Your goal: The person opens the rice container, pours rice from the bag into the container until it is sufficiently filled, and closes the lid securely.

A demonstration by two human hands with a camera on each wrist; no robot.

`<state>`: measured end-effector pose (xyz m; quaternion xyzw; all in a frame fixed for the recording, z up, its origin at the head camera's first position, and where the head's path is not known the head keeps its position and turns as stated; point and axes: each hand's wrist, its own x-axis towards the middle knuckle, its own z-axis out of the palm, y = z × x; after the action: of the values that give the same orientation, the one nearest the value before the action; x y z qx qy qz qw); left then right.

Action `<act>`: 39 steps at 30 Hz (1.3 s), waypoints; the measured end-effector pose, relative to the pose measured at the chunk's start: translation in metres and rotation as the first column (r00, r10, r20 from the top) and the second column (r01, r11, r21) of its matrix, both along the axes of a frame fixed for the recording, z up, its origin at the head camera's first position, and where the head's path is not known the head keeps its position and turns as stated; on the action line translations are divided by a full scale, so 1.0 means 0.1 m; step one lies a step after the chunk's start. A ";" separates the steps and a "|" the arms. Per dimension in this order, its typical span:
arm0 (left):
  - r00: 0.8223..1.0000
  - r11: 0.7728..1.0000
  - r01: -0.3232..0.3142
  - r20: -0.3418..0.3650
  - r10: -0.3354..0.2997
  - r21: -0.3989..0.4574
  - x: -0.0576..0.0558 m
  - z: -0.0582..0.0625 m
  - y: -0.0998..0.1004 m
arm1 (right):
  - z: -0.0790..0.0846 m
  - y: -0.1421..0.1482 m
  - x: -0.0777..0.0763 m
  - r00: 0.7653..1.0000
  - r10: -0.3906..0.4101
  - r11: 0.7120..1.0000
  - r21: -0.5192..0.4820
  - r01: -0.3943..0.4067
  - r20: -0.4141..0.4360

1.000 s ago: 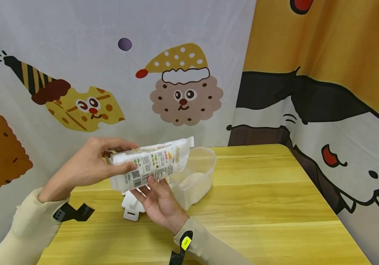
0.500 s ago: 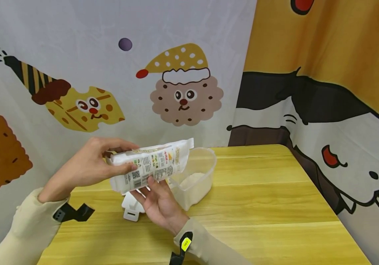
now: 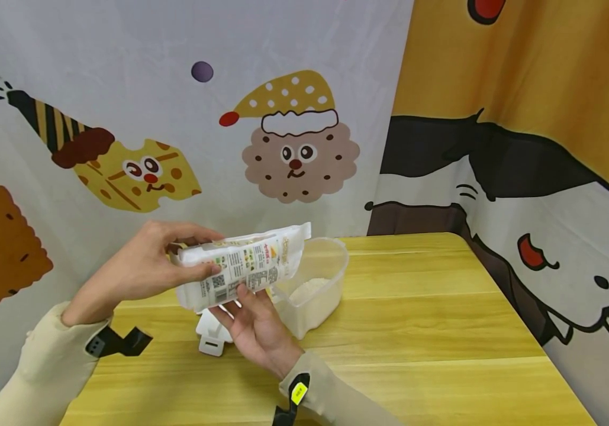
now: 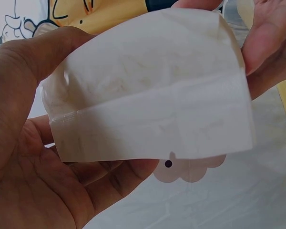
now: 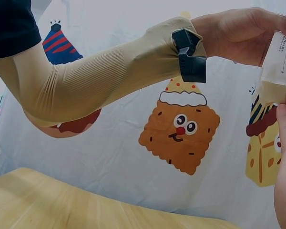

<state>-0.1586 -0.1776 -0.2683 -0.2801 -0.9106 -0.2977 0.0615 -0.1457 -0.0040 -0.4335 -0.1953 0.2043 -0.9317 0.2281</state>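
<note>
A white printed bag is held up over the table, its far end tilted over a clear plastic container. My left hand grips the bag's near end, thumb on the printed side and fingers across the top. Lower down, my right hand holds the bag from beneath, its thumb on the printed face. The left wrist view shows the bag's plain folded bottom between both hands. Pale, fine grains lie inside the container. The bag's mouth faces away and is hidden.
A white plastic piece with a slotted tab, like a lid, lies on the wooden table left of the container, partly hidden by the bag and right hand. Behind the table hangs a cartoon-printed curtain.
</note>
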 end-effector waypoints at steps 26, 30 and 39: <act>1.000 1.000 0.006 0.001 -0.006 -0.021 -0.02 0.00 0.00 | -0.02 -0.03 0.01 1.000 -0.011 1.000 0.015 0.011 0.006; 1.000 1.000 0.011 0.001 -0.011 -0.022 -0.02 0.01 0.00 | -0.02 -0.03 0.01 1.000 -0.011 1.000 0.008 0.010 0.009; 1.000 1.000 0.011 -0.006 -0.011 -0.028 -0.02 0.03 0.01 | -0.01 -0.03 0.01 1.000 -0.010 1.000 0.007 0.010 0.014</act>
<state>-0.1605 -0.1764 -0.2653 -0.2868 -0.9129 -0.2846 0.0586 -0.1444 -0.0070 -0.4343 -0.1871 0.2068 -0.9335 0.2253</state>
